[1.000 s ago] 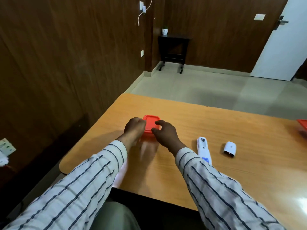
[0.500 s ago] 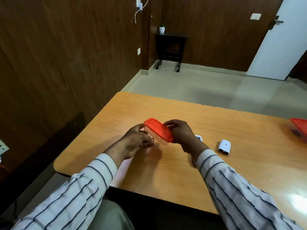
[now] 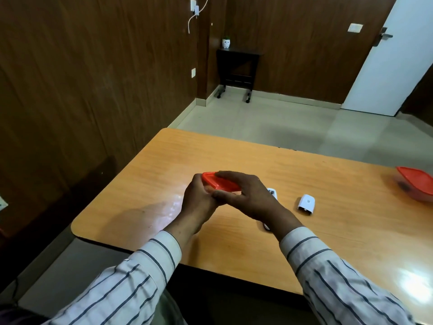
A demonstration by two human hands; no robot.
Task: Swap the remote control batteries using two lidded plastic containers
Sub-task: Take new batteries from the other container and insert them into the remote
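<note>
A small plastic container with an orange-red lid [image 3: 218,182] is held tilted above the wooden table [image 3: 145,195]. My left hand [image 3: 199,202] grips its left end and underside. My right hand [image 3: 248,195] wraps over its top and right side, hiding the clear body. The white remote control [image 3: 273,193] lies on the table behind my right wrist, mostly hidden. Its white battery cover [image 3: 306,204] lies separately to the right. A second container with an orange-red lid [image 3: 416,181] sits at the table's right edge of view.
The table's rounded front-left corner [image 3: 77,228] is close to a dark wood-panelled wall. Beyond the table are tiled floor, a small black side table [image 3: 236,66] and a white door [image 3: 386,55].
The container was lifted off the table by both hands and tilted. My right hand has moved from its right end to cover its top; my left hand now supports it from below.
</note>
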